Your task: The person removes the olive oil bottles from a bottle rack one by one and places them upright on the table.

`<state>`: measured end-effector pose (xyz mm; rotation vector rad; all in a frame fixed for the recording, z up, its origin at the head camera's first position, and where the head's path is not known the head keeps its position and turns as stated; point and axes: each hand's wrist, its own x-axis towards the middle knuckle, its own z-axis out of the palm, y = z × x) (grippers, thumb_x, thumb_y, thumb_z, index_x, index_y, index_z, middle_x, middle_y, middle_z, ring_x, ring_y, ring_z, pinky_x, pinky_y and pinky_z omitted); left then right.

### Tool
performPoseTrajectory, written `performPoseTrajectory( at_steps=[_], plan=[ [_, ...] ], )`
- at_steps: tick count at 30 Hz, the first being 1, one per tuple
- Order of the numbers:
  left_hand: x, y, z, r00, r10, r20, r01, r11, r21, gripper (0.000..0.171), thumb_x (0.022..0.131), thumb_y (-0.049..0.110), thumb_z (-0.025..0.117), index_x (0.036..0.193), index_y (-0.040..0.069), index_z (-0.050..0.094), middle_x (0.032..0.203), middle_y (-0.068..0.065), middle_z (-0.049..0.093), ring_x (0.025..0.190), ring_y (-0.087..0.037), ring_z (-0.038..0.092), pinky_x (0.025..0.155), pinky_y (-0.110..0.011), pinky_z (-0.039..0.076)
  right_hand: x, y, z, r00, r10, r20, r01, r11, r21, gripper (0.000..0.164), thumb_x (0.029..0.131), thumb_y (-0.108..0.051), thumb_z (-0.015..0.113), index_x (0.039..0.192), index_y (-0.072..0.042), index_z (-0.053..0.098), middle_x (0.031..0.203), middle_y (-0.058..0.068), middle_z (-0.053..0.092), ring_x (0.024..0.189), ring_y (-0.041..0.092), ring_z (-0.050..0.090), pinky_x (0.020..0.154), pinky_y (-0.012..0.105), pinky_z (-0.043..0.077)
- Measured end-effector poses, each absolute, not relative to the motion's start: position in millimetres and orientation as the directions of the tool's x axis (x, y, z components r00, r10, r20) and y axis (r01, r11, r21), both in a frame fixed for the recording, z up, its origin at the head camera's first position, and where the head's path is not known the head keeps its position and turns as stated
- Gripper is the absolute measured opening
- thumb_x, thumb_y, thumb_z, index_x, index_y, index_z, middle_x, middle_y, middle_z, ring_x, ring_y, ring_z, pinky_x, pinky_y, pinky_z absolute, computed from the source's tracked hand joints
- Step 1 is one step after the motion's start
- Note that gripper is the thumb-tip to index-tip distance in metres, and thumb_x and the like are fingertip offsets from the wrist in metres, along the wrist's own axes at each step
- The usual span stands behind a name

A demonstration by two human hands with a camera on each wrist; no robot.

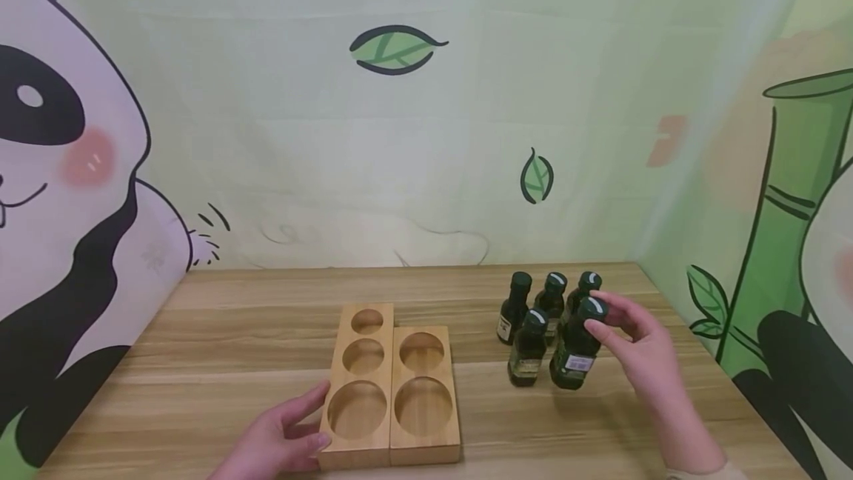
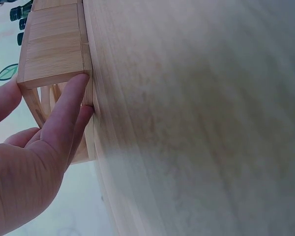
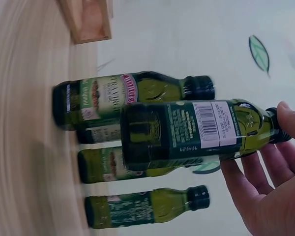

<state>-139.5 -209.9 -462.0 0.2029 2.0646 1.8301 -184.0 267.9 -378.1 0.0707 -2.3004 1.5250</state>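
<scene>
My left hand (image 1: pixel 276 439) holds the near left corner of a wooden rack (image 1: pixel 356 458), thumb and fingers on either side of its end in the left wrist view. Round recesses of different sizes run along this rack, and a second wooden rack (image 1: pixel 426 455) stands against its right side. With my right hand (image 1: pixel 646 354) I pinch the dark cap of a green glass olive oil bottle (image 3: pixel 187 132), thumb on one side and fingers on the other. This bottle is tilted, its barcode label showing. Just behind and left of it stands another olive oil bottle (image 1: pixel 527 354).
Three more dark bottles stand behind: one at the left (image 1: pixel 512 313), one in the middle (image 1: pixel 549 302) and one partly hidden by the held bottle (image 1: pixel 585 286). A printed cloth (image 1: pixel 426 169) hangs behind the wooden table (image 1: pixel 253 332).
</scene>
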Motion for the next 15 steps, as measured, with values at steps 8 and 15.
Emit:
performPoseTrajectory(
  at_steps=[8,15],
  plan=[
    [-139,-211,-462,-0.919,0.352,-0.178,-0.129,0.158,0.979,0.083,0.090,0.019,0.076,0.154,0.000,0.026,0.154,-0.033,0.018,0.115,-0.036,0.059,0.078,-0.046,0.059,-197,269,-391,-0.926,0.169,0.338,-0.232,0.453,-0.861,0.045,0.090,-0.014,0.075,0.132,-0.004,0.061,0.098,-0.017,0.067,0.095,-0.001,0.058,0.080,0.013,0.046],
    [-138,-211,-463,-0.920,0.351,-0.174,-0.128,0.150,0.980,0.082,0.091,0.018,0.074,0.154,-0.002,0.025,0.153,-0.034,0.019,0.108,-0.032,0.063,0.077,-0.047,0.059,-205,269,-402,-0.929,0.162,0.333,-0.233,0.441,-0.867,0.044,0.091,-0.013,0.074,0.131,-0.002,0.060,0.101,-0.017,0.066,0.095,-0.003,0.058,0.083,0.011,0.045]
  ],
)
